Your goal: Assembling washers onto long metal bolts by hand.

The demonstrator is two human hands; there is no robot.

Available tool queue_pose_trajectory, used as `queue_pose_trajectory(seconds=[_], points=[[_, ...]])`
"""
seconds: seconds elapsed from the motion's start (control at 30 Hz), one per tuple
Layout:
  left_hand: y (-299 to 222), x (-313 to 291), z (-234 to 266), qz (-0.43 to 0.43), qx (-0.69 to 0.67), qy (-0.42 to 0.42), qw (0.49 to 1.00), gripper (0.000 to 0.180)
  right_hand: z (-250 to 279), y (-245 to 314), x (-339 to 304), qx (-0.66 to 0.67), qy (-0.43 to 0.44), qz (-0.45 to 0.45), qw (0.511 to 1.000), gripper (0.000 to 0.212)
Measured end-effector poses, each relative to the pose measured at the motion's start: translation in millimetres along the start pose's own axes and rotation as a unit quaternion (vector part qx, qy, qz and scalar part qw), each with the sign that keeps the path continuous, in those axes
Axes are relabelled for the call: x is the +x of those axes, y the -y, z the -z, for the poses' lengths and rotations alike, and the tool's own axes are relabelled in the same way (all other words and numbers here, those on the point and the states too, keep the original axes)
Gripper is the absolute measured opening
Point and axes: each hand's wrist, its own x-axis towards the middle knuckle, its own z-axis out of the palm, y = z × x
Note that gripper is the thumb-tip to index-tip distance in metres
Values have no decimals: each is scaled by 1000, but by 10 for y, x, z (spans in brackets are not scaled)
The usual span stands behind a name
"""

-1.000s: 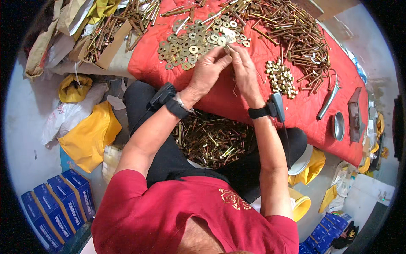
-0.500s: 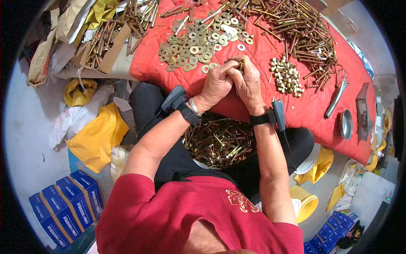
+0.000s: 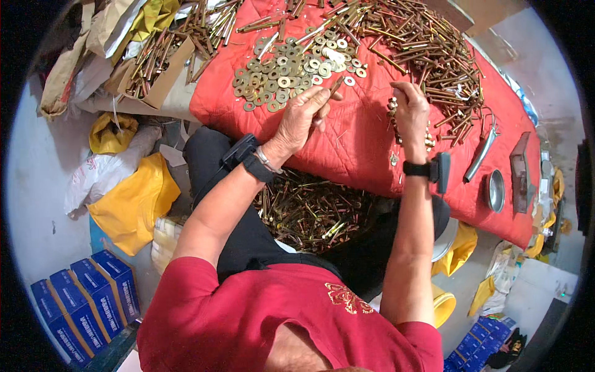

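My left hand (image 3: 308, 118) is closed around a slim, brownish metal anchor bolt (image 3: 336, 85), whose end points up past the thumb. Several flat brass-coloured washers (image 3: 270, 84) lie scattered just beyond and left of it. My right hand (image 3: 411, 115) is over the small pile of pale gold nuts (image 3: 429, 141), covering most of them. Its fingers are curled and bent together; whether a nut is between them is hidden. Right of this hand spreads a large heap of gold-brown metal rods (image 3: 455, 93).
A red quilted cloth (image 3: 365, 149) covers the work surface. Below its edge, between my legs, sits a mass of bolts (image 3: 313, 214). A carton (image 3: 164, 74) of rods stands far left. A metal tube tool (image 3: 480, 155) and a small metal bowl (image 3: 495, 191) lie at right.
My hands were together in front of the washers and have parted. The right hand moved right onto the nuts; the left moved slightly left, keeping the bolt. The view shifted slightly.
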Motion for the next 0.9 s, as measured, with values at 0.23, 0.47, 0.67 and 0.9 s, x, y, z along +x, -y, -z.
queue_pose_trajectory(seconds=[0.23, 0.47, 0.67, 0.9], points=[[-110, -118, 63, 49, -7, 26, 998, 27, -10, -446, 300, -118, 241, 42, 962, 7], [-172, -181, 60, 34, -16, -11, 999, 16, -76, 235, 220, -103, 144, 80, 981, 18], [-198, -250, 131, 14, -77, -16, 997, 12, -246, 1008, -125, 410, 110, -159, 892, 9], [-254, -233, 86, 19, -71, 11, 997, 13, -229, 965, -154, 482, 49, -172, 858, 10]])
